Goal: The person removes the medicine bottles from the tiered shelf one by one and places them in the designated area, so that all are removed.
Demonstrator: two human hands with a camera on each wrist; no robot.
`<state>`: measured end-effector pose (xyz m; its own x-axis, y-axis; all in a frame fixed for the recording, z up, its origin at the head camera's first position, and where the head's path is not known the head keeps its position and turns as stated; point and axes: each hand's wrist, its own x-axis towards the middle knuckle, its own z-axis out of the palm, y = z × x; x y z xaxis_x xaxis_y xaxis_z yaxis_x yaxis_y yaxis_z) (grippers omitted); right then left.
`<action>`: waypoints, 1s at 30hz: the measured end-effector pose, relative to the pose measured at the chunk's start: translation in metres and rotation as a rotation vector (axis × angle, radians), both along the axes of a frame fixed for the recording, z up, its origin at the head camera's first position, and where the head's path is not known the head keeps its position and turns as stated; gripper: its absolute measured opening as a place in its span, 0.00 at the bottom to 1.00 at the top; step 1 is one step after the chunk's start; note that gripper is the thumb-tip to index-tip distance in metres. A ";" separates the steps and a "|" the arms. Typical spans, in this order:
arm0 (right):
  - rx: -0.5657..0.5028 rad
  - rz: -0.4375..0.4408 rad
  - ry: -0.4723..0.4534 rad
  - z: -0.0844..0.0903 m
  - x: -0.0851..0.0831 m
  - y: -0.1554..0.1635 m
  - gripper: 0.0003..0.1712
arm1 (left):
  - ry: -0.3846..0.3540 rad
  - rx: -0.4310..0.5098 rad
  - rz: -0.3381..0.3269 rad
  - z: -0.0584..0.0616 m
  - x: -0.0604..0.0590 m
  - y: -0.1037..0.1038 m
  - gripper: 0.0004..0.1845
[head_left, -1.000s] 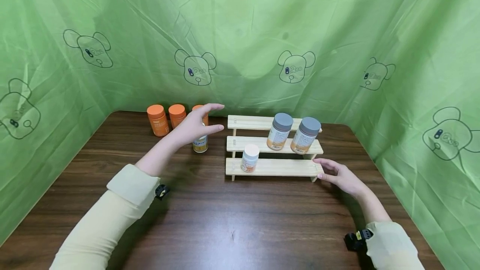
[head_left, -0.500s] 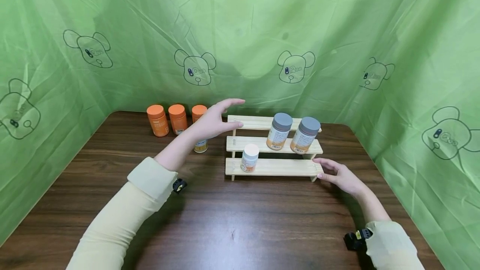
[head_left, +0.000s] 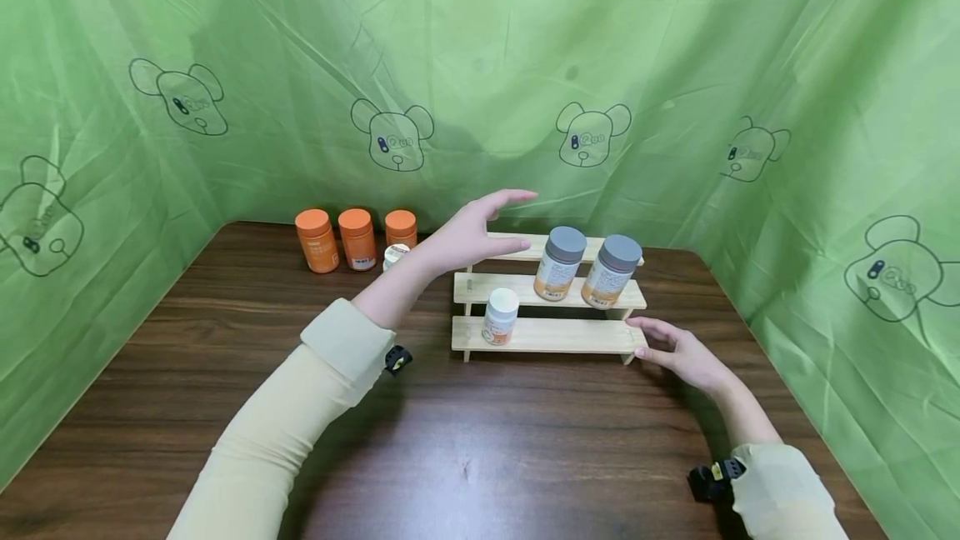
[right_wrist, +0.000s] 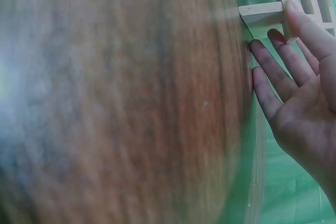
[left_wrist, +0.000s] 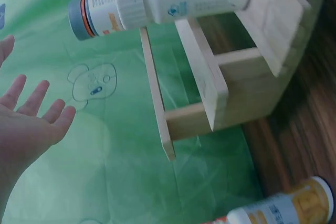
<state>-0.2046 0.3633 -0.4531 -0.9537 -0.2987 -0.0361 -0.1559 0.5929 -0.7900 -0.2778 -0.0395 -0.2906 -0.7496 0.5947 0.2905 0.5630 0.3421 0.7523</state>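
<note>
A tiered wooden display rack (head_left: 555,336) stands on the table. My left hand (head_left: 474,236) is over the left of its top tier, thumb and fingers spread, holding nothing; in the left wrist view its fingers are apart. To its right are two grey-lidded bottles (head_left: 555,277) (head_left: 606,286) upright on the middle tier. A small white bottle (head_left: 499,319) stands on the left of the lowest tier. My right hand (head_left: 686,357) holds the right end of the lowest tier, with the thumb at the front edge and fingers behind.
Three orange-lidded bottles (head_left: 317,244) stand left of the rack at the back of the table. A white-capped bottle (head_left: 393,254) is partly hidden behind my left forearm. A green curtain (head_left: 480,65) surrounds the brown wooden table (head_left: 465,448) on the back and sides.
My left hand has moved right, from beside the orange-lidded bottles to above the rack. The white-capped bottle's lid has come into sight. My right hand and the bottles have stayed put.
</note>
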 end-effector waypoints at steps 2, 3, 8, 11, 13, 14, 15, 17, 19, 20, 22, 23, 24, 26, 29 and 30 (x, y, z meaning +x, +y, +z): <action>0.000 0.001 0.004 0.000 0.000 0.001 0.29 | 0.003 0.008 -0.016 0.000 -0.002 0.007 0.35; -0.001 0.002 0.007 0.000 0.000 0.001 0.29 | 0.003 0.015 -0.025 0.000 -0.003 0.010 0.35; -0.003 0.005 0.012 0.001 0.000 0.000 0.29 | 0.017 0.047 -0.084 -0.003 -0.011 0.025 0.34; -0.005 0.009 0.015 0.002 0.001 -0.001 0.29 | 0.011 0.067 -0.117 -0.005 -0.014 0.032 0.34; -0.005 0.011 0.016 0.002 0.001 -0.001 0.29 | 0.004 0.071 -0.132 -0.006 -0.015 0.036 0.34; -0.005 0.012 0.017 0.002 0.000 -0.001 0.29 | 0.000 0.076 -0.142 -0.006 -0.016 0.038 0.34; -0.005 0.014 0.018 0.002 0.000 -0.001 0.29 | -0.005 0.079 -0.149 -0.007 -0.017 0.040 0.34; -0.007 0.016 0.017 0.001 0.000 -0.001 0.29 | -0.016 0.076 -0.161 -0.010 -0.020 0.044 0.34; -0.007 0.016 0.015 0.000 0.000 -0.001 0.28 | -0.029 0.072 -0.173 -0.013 -0.021 0.048 0.35; -0.006 0.016 0.015 0.000 -0.001 -0.001 0.28 | -0.034 0.071 -0.177 -0.014 -0.022 0.049 0.35; -0.006 0.013 0.015 0.000 -0.001 -0.001 0.28 | -0.044 0.067 -0.184 -0.017 -0.025 0.053 0.36; -0.004 0.010 0.015 -0.001 0.000 -0.001 0.28 | -0.049 0.067 -0.189 -0.018 -0.025 0.054 0.36; -0.002 0.007 0.015 -0.001 0.000 0.000 0.28 | -0.052 0.064 -0.192 -0.019 -0.026 0.055 0.36; -0.002 0.004 0.014 -0.001 0.000 0.000 0.28 | -0.052 0.052 -0.195 -0.021 -0.028 0.058 0.35; -0.005 0.006 0.012 -0.001 0.000 0.000 0.28 | -0.063 0.027 -0.196 -0.026 -0.030 0.061 0.33; -0.008 0.008 0.011 -0.001 0.000 0.000 0.28 | -0.071 0.018 -0.198 -0.027 -0.031 0.062 0.32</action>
